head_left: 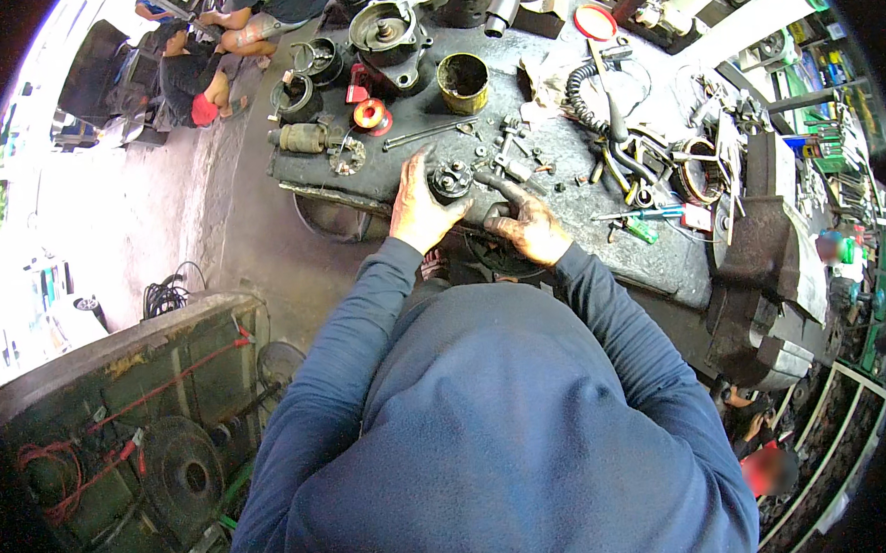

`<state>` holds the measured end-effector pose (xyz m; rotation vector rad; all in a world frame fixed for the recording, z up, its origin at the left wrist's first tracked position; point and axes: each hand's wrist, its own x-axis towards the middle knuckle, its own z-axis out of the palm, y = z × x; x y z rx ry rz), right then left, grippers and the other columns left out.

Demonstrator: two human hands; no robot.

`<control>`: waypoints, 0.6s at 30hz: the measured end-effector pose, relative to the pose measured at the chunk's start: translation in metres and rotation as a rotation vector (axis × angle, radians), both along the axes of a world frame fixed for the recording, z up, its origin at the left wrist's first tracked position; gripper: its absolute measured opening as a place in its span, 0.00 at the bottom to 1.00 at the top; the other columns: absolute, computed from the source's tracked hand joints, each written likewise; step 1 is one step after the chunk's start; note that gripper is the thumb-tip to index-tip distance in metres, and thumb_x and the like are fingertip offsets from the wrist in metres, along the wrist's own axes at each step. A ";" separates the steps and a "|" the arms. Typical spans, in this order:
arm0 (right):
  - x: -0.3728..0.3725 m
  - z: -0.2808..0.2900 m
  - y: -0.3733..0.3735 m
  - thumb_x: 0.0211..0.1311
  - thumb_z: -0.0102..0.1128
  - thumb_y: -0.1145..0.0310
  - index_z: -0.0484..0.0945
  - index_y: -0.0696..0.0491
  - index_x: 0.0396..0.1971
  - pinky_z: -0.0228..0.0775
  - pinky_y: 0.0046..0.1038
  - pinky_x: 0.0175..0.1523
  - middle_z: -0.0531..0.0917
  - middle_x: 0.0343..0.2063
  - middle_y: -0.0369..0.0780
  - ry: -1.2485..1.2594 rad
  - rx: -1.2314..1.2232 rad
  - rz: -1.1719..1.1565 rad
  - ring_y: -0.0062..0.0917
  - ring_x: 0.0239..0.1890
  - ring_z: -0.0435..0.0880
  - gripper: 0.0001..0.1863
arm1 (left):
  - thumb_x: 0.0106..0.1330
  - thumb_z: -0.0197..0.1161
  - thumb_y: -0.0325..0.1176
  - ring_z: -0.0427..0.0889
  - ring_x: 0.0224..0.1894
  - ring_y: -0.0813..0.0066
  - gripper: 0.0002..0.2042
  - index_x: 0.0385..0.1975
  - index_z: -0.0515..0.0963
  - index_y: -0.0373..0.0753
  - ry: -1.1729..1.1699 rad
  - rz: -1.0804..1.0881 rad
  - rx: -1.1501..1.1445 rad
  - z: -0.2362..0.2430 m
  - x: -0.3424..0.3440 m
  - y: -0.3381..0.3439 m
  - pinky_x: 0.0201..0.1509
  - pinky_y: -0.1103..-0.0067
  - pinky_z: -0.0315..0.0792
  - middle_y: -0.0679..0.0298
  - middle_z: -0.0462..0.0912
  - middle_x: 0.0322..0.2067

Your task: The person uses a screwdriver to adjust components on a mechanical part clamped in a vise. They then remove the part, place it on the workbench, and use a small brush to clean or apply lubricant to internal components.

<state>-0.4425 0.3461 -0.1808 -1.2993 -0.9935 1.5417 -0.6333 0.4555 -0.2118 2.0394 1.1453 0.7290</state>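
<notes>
At the near edge of the workbench [398, 179], a small round dark metal part with bright studs on top [451, 181] sits between my hands. My left hand [422, 207] curls round its left side, with the thumb along the near side. My right hand [531, 227], stained with grease, is just right of the part. Its index finger stretches toward the part and its thumb lies apart below, with dark material in between that I cannot make out. Beyond them lie a thin metal rod [431, 134] and several loose bolts and small fittings [517, 157].
Farther back stand a yellow can [464, 83], a red ring-shaped part [372, 117] and a large metal housing [385, 34]. Tools and a coiled black hose [587, 99] crowd the bench's right. A green metal cabinet [160, 421] is at lower left; people sit at upper left.
</notes>
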 end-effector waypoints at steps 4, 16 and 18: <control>-0.001 -0.001 0.003 0.64 0.61 0.81 0.63 0.48 0.75 0.66 0.18 0.43 0.75 0.32 0.29 0.097 -0.009 0.004 0.14 0.35 0.70 0.39 | 0.49 0.82 0.33 0.86 0.53 0.58 0.43 0.66 0.66 0.38 0.047 0.050 -0.079 -0.011 -0.001 0.003 0.59 0.67 0.79 0.52 0.85 0.49; -0.006 -0.011 0.005 0.65 0.61 0.72 0.59 0.52 0.76 0.70 0.24 0.43 0.80 0.30 0.34 -0.033 0.028 0.090 0.19 0.34 0.76 0.39 | 0.53 0.81 0.34 0.88 0.52 0.60 0.39 0.66 0.67 0.40 0.039 0.012 -0.145 0.001 -0.007 0.006 0.58 0.68 0.80 0.52 0.87 0.49; -0.005 -0.015 0.002 0.64 0.61 0.71 0.59 0.52 0.76 0.72 0.28 0.44 0.82 0.29 0.38 -0.272 0.143 0.139 0.24 0.33 0.79 0.40 | 0.53 0.81 0.34 0.88 0.52 0.59 0.39 0.65 0.67 0.41 0.054 0.011 -0.114 0.005 -0.005 0.005 0.57 0.68 0.80 0.52 0.87 0.49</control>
